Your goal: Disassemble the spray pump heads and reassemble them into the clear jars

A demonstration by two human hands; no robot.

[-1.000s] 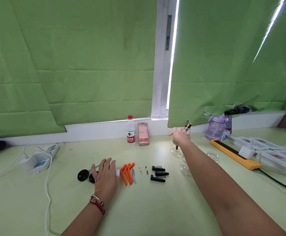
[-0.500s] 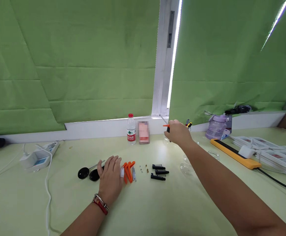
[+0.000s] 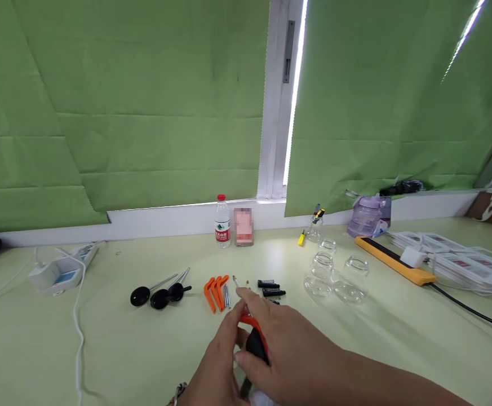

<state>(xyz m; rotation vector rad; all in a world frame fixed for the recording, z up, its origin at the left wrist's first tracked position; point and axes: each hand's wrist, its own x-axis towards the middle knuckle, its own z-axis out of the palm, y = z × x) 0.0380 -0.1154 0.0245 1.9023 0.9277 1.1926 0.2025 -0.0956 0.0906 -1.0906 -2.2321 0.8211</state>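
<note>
At the bottom centre my hands come together around an orange-and-black piece with a thin metal shaft pointing away from me; its exact kind I cannot make out. My right hand grips it from the right, and my left hand closes on it from the left. The lower end is hidden by my hands. Just beyond lie orange bent levers and metal pins. Black cylinders with springs lie right of them, partly covered by my right hand. Black discs with metal rods are at the left.
Clear glass jars stand at the right; a jar behind holds screwdrivers. A water bottle and a pixelated box stand at the back. Power strips with trailing cords lie on both sides.
My right hand has come back from the far right with the orange-and-black piece. My left hand has left the black discs and moved right to meet it.
</note>
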